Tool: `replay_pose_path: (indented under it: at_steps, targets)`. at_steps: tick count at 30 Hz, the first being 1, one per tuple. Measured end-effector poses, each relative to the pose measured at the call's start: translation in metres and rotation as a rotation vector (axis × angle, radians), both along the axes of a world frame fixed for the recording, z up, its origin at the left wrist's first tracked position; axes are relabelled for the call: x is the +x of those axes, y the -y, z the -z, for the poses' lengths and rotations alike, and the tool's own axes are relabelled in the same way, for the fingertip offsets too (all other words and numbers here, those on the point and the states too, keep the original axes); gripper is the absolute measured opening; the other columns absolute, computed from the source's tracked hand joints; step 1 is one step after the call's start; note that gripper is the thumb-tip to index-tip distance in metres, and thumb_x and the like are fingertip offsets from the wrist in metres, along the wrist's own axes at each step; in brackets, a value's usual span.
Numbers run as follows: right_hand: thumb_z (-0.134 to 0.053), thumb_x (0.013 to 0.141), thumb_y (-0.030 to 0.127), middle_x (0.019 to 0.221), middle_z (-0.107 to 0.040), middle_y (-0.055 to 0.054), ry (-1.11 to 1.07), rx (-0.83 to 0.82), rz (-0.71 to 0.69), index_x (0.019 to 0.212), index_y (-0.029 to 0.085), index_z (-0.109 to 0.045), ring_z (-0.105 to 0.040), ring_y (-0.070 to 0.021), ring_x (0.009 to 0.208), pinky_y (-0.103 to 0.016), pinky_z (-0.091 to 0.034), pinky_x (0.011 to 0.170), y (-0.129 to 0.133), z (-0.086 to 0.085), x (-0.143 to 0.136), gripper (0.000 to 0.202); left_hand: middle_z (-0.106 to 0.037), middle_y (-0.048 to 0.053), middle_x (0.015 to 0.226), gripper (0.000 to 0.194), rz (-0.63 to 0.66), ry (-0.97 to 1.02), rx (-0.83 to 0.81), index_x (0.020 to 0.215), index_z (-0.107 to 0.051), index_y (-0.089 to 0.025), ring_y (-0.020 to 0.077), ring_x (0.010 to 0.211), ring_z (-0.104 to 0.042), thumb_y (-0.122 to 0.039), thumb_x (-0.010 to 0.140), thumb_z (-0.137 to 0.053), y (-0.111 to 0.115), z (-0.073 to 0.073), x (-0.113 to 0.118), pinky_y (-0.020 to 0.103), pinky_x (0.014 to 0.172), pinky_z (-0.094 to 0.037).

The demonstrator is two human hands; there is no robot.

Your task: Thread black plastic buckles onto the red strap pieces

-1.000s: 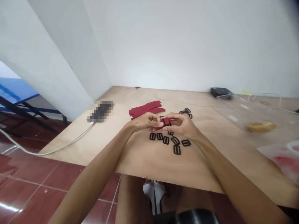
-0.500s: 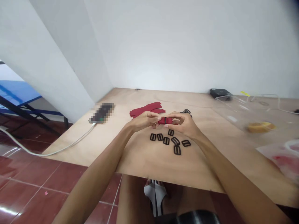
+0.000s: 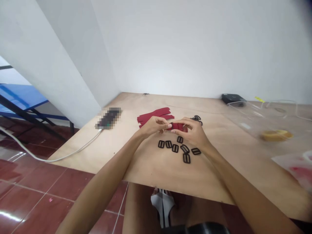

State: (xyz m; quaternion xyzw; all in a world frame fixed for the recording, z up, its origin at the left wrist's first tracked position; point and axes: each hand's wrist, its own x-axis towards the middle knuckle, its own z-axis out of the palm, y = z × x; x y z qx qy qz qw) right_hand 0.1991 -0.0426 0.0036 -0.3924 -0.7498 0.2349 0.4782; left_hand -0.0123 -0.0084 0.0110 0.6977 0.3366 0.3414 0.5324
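Observation:
Both hands pinch a short piece of red webbing strap above the table, a black slider buckle on it partly covered by fingers. My left hand is closed at the strap's left end, thumb over the buckle. From the right, my right hand grips the same strap between thumb and fingers. Just below lie several loose black slider buckles. Behind my left hand rests a pile of red strap pieces. More black buckles sit beyond my right hand, partly hidden by it.
The wooden table meets a white wall at the back. A blurred phone with a white cable lies on the left. To the right are a black box, a clear plastic bag and a yellow tape roll.
My left thumb has shifted right along the strap and now covers more of the buckle. Both hands keep hold. The whole view has shifted slightly.

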Motion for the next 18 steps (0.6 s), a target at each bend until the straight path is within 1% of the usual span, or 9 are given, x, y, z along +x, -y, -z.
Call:
replay_pose_path:
  at_steps: [2,4,6,8,9,11,13,15,18]
  targets:
    - [-0.077,0.079,0.040,0.096,-0.074,-0.007,-0.082,-0.089,-0.033,0.099,0.023,-0.077,-0.069,-0.0246,0.088,-0.038,-0.056,0.079,-0.002,0.003,0.000,0.026,-0.065,0.005,0.073,0.037,-0.041,-0.001,0.035,0.078,-0.072,-0.010,0.0108,0.063,-0.054,-0.047,0.077,-0.076,0.001,0.001,0.004,0.024,0.059,-0.044]
    - [-0.078,0.078,0.042,0.088,-0.074,-0.007,-0.197,-0.200,-0.063,0.095,0.020,-0.075,-0.069,-0.0218,0.075,-0.035,-0.057,0.067,-0.004,0.006,0.000,0.028,-0.066,0.006,0.080,0.035,-0.058,0.025,0.085,0.084,-0.071,-0.012,0.0121,0.067,-0.057,-0.045,0.078,-0.075,0.002,0.003,0.008,0.025,0.061,-0.045]
    - [-0.081,0.073,0.044,0.079,-0.073,-0.005,-0.301,-0.310,-0.088,0.092,0.018,-0.072,-0.066,-0.0178,0.063,-0.031,-0.055,0.057,-0.006,0.008,0.000,0.034,-0.068,0.009,0.100,0.035,-0.056,0.048,0.189,0.098,-0.071,-0.015,0.0160,0.083,-0.063,-0.041,0.076,-0.078,0.003,0.005,0.011,0.025,0.066,-0.047]
    - [-0.084,0.069,0.045,0.076,-0.072,-0.004,-0.365,-0.399,-0.111,0.091,0.017,-0.070,-0.063,-0.0154,0.058,-0.030,-0.053,0.054,-0.007,0.007,0.001,0.037,-0.066,0.011,0.117,0.041,-0.049,0.026,0.324,0.108,-0.071,-0.018,0.0202,0.099,-0.062,-0.037,0.074,-0.081,0.004,0.005,0.012,0.026,0.072,-0.048]
    - [-0.085,0.067,0.044,0.075,-0.072,-0.004,-0.384,-0.434,-0.117,0.089,0.017,-0.070,-0.062,-0.0147,0.057,-0.029,-0.053,0.054,-0.007,0.005,0.002,0.038,-0.065,0.012,0.120,0.041,-0.054,-0.002,0.383,0.110,-0.071,-0.019,0.0213,0.103,-0.062,-0.037,0.074,-0.081,0.004,0.004,0.012,0.026,0.074,-0.048]
    - [-0.087,0.063,0.042,0.070,-0.070,-0.003,-0.442,-0.482,-0.086,0.082,0.017,-0.069,-0.059,-0.0132,0.054,-0.028,-0.049,0.050,-0.009,0.000,0.007,0.037,-0.067,0.013,0.118,0.039,-0.081,-0.047,0.449,0.109,-0.072,-0.017,0.0215,0.099,-0.063,-0.038,0.076,-0.079,0.005,0.001,0.011,0.028,0.075,-0.048]
    - [-0.090,0.057,0.038,0.064,-0.066,-0.001,-0.522,-0.496,-0.007,0.075,0.017,-0.067,-0.054,-0.0111,0.049,-0.025,-0.042,0.045,-0.012,-0.004,0.013,0.035,-0.068,0.014,0.115,0.034,-0.119,-0.065,0.480,0.105,-0.073,-0.016,0.0211,0.095,-0.064,-0.038,0.080,-0.076,0.005,-0.002,0.009,0.029,0.076,-0.049]
    - [-0.090,0.053,0.035,0.060,-0.063,0.001,-0.569,-0.492,0.066,0.071,0.017,-0.066,-0.050,-0.0097,0.047,-0.024,-0.036,0.042,-0.016,-0.005,0.019,0.035,-0.070,0.014,0.113,0.027,-0.136,-0.074,0.505,0.101,-0.073,-0.015,0.0220,0.098,-0.064,-0.036,0.084,-0.072,0.005,-0.003,0.006,0.030,0.077,-0.049]
    - [-0.087,0.057,0.035,0.056,-0.061,0.001,-0.479,-0.505,0.081,0.073,0.017,-0.066,-0.049,-0.0101,0.046,-0.024,-0.036,0.043,-0.021,0.000,0.025,0.032,-0.071,0.012,0.110,0.023,-0.122,-0.115,0.504,0.098,-0.072,-0.016,0.0216,0.099,-0.064,-0.035,0.088,-0.065,0.002,0.001,0.004,0.029,0.078,-0.048]
